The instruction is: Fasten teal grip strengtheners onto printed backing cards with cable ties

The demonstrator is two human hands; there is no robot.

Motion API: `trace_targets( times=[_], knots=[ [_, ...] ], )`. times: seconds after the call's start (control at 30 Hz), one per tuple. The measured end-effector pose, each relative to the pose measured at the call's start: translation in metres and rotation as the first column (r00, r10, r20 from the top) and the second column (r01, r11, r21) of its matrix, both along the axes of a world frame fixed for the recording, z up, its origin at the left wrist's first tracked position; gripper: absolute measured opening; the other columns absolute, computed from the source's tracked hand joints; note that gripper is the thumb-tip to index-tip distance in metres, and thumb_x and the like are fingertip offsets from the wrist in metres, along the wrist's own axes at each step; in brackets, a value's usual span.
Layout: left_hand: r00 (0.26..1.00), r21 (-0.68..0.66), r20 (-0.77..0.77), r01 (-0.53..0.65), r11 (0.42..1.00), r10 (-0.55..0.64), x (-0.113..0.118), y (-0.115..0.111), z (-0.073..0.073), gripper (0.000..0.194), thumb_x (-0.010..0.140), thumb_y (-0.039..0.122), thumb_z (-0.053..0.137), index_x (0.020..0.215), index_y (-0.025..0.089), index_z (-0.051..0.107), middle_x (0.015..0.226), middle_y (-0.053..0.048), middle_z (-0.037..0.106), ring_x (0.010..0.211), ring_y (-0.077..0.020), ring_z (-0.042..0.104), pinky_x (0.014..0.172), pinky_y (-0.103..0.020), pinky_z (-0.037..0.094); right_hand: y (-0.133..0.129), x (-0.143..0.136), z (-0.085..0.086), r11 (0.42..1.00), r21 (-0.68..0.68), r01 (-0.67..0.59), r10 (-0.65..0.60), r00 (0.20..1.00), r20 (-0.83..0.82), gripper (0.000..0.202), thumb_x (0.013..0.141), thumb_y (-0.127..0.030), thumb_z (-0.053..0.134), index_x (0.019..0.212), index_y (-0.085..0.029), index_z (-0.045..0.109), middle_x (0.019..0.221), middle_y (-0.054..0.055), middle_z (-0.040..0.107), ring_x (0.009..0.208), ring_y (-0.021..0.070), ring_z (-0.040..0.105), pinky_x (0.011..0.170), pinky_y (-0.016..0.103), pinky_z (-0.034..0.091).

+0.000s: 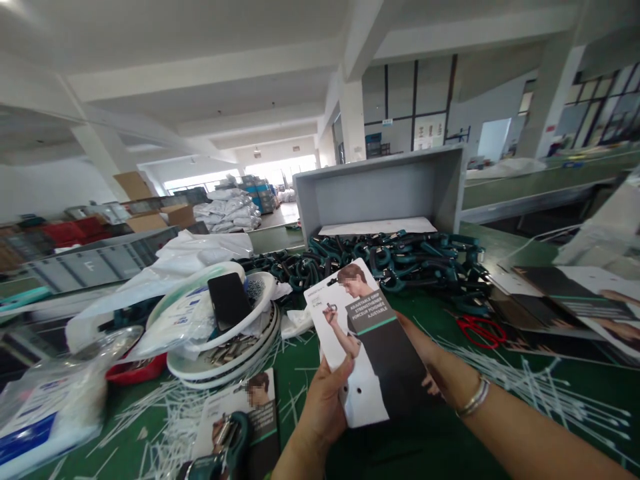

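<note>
A printed cardboard backing card, labelled for an adjustable grip strengthener, is held up tilted in front of me. My left hand pinches its lower left side, thumb on the front near two punched holes. My right hand, with a bracelet at the wrist, grips the right edge from behind; the card hides most of its fingers. At the lower left another backing card lies on the table with a green hand grip strengthener on it. Behind the held card is a heap of green and black grip strengtheners.
A grey bin lies on its side behind the heap. White cable ties are scattered on the green table. Red scissors and stacked cards lie right. Stacked white bowls, a phone and plastic bags stand left.
</note>
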State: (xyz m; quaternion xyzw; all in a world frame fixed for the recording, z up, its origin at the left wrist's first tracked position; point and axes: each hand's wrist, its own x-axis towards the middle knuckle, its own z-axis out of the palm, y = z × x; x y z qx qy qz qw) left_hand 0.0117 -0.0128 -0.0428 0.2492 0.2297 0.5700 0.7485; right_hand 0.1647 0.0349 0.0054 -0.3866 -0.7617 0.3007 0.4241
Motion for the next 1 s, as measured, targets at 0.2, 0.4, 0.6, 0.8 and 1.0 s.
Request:
trace_targets(
  times=[0.2, 0.4, 0.6, 0.8, 1.0],
  knots=[
    [0.997, -0.044, -0.079, -0.010, 0.999, 0.007, 0.003, -0.001, 0.004, 0.054, 0.068, 0.020, 0.071, 0.120, 0.020, 0.053, 0.103, -0.009, 0.067, 0.093, -0.0247, 0.063, 0.087, -0.037, 0.046, 0.002, 0.030, 0.020, 0.907, -0.001, 0.421, -0.383, 0.824, -0.418, 0.035, 0.082, -0.044, 0.051, 0.107, -0.020, 0.058, 0.083, 0.003, 0.064, 0.067, 0.0137, 0.057, 0.060, 0.027, 0.046],
    [0.993, 0.000, -0.116, -0.011, 1.000, 0.011, 0.006, -0.005, 0.008, 0.062, 0.066, 0.022, 0.074, 0.123, 0.023, 0.049, 0.101, -0.007, 0.068, 0.090, -0.0251, 0.064, 0.083, -0.038, 0.047, -0.029, 0.013, 0.041, 0.884, 0.466, 0.031, -0.295, 0.811, 0.506, 0.024, 0.079, -0.040, 0.058, 0.092, -0.022, 0.067, 0.091, 0.006, 0.065, 0.092, 0.0221, 0.055, 0.078, 0.033, 0.041],
    [0.989, 0.006, -0.147, 0.020, 1.000, -0.019, 0.001, -0.002, 0.003, 0.057, 0.069, 0.023, 0.072, 0.121, 0.021, 0.050, 0.094, -0.007, 0.069, 0.083, -0.0234, 0.066, 0.082, -0.037, 0.046, -0.028, -0.003, 0.028, 0.849, 0.524, 0.061, -0.332, 0.834, 0.441, 0.017, 0.084, -0.021, 0.049, 0.078, -0.019, 0.065, 0.080, 0.005, 0.065, 0.080, 0.0166, 0.056, 0.072, 0.027, 0.040],
    [0.987, -0.078, -0.158, -0.010, 0.997, -0.002, -0.007, 0.005, 0.007, 0.066, 0.064, 0.024, 0.074, 0.124, 0.019, 0.048, 0.091, -0.009, 0.070, 0.077, -0.0241, 0.066, 0.073, -0.034, 0.048, -0.028, 0.010, 0.034, 0.878, 0.470, -0.088, -0.093, 0.933, 0.347, 0.020, 0.080, -0.035, 0.057, 0.091, -0.020, 0.063, 0.078, 0.003, 0.066, 0.068, 0.0129, 0.056, 0.063, 0.024, 0.043],
    [0.969, -0.145, -0.239, -0.098, 0.985, 0.061, -0.028, 0.018, 0.014, 0.061, 0.058, 0.020, 0.076, 0.114, 0.014, 0.054, 0.092, -0.010, 0.069, 0.078, -0.0245, 0.066, 0.072, -0.034, 0.049, -0.004, 0.073, 0.012, 0.915, 0.211, 0.345, -0.403, 0.739, 0.539, 0.032, 0.087, -0.039, 0.041, 0.086, -0.020, 0.066, 0.075, 0.005, 0.067, 0.066, 0.0167, 0.061, 0.058, 0.027, 0.044]
  ],
)
